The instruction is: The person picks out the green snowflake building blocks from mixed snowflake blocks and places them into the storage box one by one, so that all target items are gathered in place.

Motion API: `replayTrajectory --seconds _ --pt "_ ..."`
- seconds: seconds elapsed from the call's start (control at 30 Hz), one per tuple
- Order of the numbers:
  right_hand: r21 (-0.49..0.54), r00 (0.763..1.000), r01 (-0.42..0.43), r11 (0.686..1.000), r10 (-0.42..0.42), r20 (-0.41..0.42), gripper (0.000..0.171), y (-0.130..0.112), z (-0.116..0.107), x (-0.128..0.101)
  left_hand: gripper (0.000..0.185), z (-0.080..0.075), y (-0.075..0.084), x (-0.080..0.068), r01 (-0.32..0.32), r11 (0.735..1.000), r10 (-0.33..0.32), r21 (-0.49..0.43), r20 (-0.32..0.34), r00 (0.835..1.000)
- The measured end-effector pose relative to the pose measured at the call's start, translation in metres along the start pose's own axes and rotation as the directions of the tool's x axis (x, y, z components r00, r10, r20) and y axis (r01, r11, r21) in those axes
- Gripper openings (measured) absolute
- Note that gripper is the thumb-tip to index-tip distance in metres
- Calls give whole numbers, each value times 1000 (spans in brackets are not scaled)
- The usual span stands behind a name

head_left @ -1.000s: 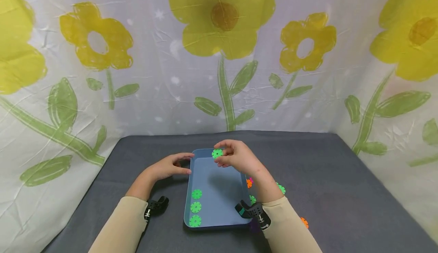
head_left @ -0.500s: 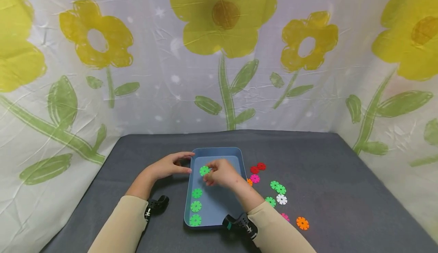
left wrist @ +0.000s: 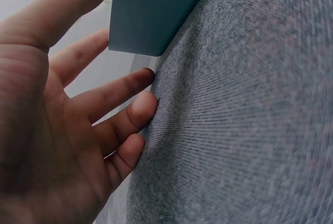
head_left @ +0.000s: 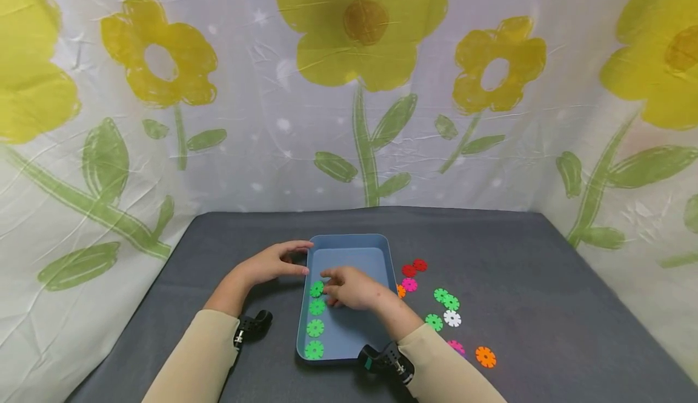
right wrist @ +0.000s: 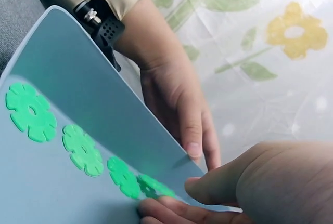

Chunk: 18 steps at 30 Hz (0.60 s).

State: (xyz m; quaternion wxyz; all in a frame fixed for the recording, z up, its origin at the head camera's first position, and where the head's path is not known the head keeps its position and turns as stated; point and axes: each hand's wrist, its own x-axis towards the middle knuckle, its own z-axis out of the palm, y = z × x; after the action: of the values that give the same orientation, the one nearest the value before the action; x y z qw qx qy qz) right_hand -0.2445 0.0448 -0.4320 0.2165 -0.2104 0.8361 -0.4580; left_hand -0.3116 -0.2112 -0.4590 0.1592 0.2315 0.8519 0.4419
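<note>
A shallow blue tray lies on the dark cloth. Down its left side runs a column of several green notched plastic discs. The farthest green disc lies tilted right at the fingertips of my right hand. In the right wrist view the thumb stands apart from that disc, and the other fingertips lie low beside it. My left hand rests thumb and fingertips at the tray's left rim, fingers loosely spread; the left wrist view shows the tray's outer wall near the thumb.
Right of the tray lie loose notched discs: red, pink, green, white and orange. My right forearm partly covers some of them. A flower-printed curtain hangs behind the table.
My right hand has carried a green disc from the tray's far end leftward and nearer, down to the column, and its fingers have parted from it. My left hand stays at the rim.
</note>
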Motion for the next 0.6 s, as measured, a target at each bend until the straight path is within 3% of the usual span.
replayTrajectory --seconds 0.2,0.6 --pt "-16 1000 13 1000 -13 21 43 -3 -3 -2 72 1 2 -1 2 1000 -2 -5 -3 1000" --pt "-58 987 25 998 -15 161 45 -9 -17 -12 71 -1 2 0 6 1000 -6 -11 0 1000"
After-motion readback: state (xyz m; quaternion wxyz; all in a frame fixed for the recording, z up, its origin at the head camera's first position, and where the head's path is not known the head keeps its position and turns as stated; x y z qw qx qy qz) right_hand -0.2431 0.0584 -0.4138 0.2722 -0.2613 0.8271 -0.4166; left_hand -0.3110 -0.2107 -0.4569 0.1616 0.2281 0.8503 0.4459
